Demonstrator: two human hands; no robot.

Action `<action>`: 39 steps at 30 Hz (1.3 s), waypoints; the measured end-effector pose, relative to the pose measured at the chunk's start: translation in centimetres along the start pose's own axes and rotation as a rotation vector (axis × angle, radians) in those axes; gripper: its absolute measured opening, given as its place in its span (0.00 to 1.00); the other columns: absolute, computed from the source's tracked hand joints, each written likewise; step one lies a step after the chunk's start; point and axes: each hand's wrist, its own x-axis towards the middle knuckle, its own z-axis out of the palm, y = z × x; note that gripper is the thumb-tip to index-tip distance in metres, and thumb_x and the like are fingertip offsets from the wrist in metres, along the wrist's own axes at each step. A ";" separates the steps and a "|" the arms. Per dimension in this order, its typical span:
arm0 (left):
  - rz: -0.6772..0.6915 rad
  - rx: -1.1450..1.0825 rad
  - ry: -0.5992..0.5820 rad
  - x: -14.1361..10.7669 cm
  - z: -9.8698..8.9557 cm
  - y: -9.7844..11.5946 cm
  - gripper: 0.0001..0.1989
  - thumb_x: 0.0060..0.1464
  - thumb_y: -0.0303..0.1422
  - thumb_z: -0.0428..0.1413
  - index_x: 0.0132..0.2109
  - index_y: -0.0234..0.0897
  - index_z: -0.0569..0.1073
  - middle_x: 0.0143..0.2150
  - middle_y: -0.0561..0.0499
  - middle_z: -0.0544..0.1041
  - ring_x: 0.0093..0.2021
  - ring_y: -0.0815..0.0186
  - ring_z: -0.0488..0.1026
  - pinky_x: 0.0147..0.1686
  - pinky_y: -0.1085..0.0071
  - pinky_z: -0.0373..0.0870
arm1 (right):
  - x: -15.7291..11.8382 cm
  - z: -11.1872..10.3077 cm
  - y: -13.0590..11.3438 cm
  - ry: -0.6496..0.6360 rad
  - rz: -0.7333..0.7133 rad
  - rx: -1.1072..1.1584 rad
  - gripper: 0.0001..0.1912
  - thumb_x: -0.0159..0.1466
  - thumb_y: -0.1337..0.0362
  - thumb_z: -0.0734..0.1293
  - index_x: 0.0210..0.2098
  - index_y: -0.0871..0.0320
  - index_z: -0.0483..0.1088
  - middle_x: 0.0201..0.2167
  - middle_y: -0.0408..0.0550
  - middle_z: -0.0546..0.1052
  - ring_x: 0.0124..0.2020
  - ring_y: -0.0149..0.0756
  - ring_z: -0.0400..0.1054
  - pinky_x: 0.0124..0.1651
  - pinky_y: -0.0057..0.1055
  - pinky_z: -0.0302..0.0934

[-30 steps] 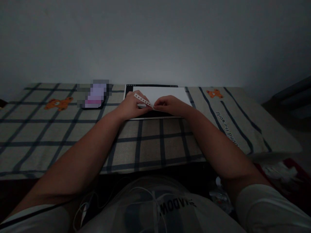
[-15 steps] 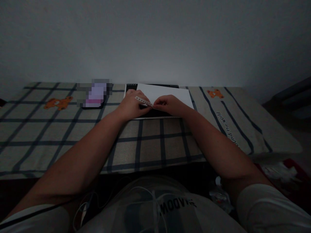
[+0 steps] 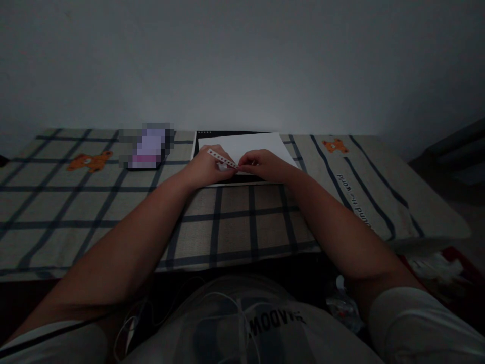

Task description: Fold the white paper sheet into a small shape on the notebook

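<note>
My left hand (image 3: 207,168) and my right hand (image 3: 264,164) meet over a white sheet of paper (image 3: 250,144) on the table. A narrow pale strip with a row of holes (image 3: 223,158) slants across the back of my left hand's fingers. Its near end is pinched in my right fingertips. My left hand is closed close to that same end, with a bit of white paper showing between thumb and fingers. Beneath lies a black, white-edged flat pad (image 3: 242,178). Whether strip and sheet are joined is hidden by my hands.
A phone (image 3: 147,149) with a lit, blurred screen lies to the left. The checked tablecloth (image 3: 235,222) with bear prints covers the table, which meets a pale wall (image 3: 242,65). A clear plastic bag (image 3: 343,306) sits below the table's front edge.
The white sheet has turned and shifted left over the black pad. The holed strip has moved slightly left at its upper end. Both hands have stayed nearly in place.
</note>
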 end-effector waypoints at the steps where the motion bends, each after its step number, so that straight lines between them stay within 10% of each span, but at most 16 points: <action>1: -0.001 -0.004 -0.009 0.0 0.0 -0.1 0.12 0.54 0.42 0.63 0.30 0.38 0.77 0.30 0.49 0.77 0.35 0.63 0.72 0.39 0.67 0.68 | 0.0 0.0 0.0 0.000 -0.008 -0.005 0.15 0.66 0.53 0.67 0.39 0.60 0.77 0.34 0.48 0.78 0.35 0.36 0.66 0.39 0.34 0.57; 39: 0.010 0.064 -0.033 0.0 -0.5 0.2 0.12 0.53 0.40 0.59 0.37 0.37 0.82 0.37 0.48 0.80 0.40 0.59 0.76 0.43 0.62 0.71 | -0.4 -0.8 -0.1 -0.054 0.030 0.067 0.17 0.64 0.51 0.68 0.39 0.59 0.78 0.36 0.49 0.81 0.37 0.38 0.69 0.43 0.36 0.60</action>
